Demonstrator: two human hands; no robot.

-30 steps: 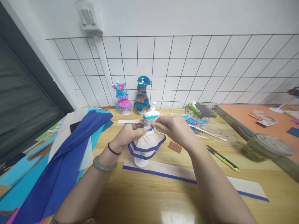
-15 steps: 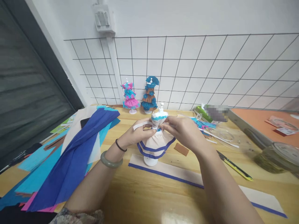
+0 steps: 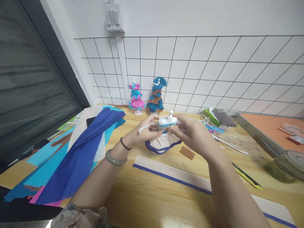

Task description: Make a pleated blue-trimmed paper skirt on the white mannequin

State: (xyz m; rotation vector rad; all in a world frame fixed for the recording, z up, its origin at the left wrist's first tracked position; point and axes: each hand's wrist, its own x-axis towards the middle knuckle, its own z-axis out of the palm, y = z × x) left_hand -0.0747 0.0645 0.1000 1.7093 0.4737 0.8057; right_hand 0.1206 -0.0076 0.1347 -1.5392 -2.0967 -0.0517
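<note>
Both my hands hold a small white mannequin [image 3: 167,121] wearing a cream paper dress [image 3: 162,143] edged in dark blue, tipped toward me above the wooden table [image 3: 152,196]. My left hand [image 3: 140,134] pinches a white paper strip [image 3: 143,128] at the mannequin's waist from the left. My right hand [image 3: 193,134] grips the waist from the right, fingers closed. A long cream paper strip [image 3: 173,174] with a blue edge lies flat in front of the dress.
Blue, cyan and cream paper sheets [image 3: 76,155] pile at the left. Two finished paper-dress mannequins [image 3: 136,98] [image 3: 156,96] stand by the wire grid wall. A yellow-handled cutter [image 3: 247,179], brown scrap [image 3: 187,152], clear lids [image 3: 237,142] and a jar [image 3: 285,164] lie at right.
The mannequin has been lifted off the strip and tilted toward me, its base now hidden. Both hands stayed at its waist. The view has shifted left.
</note>
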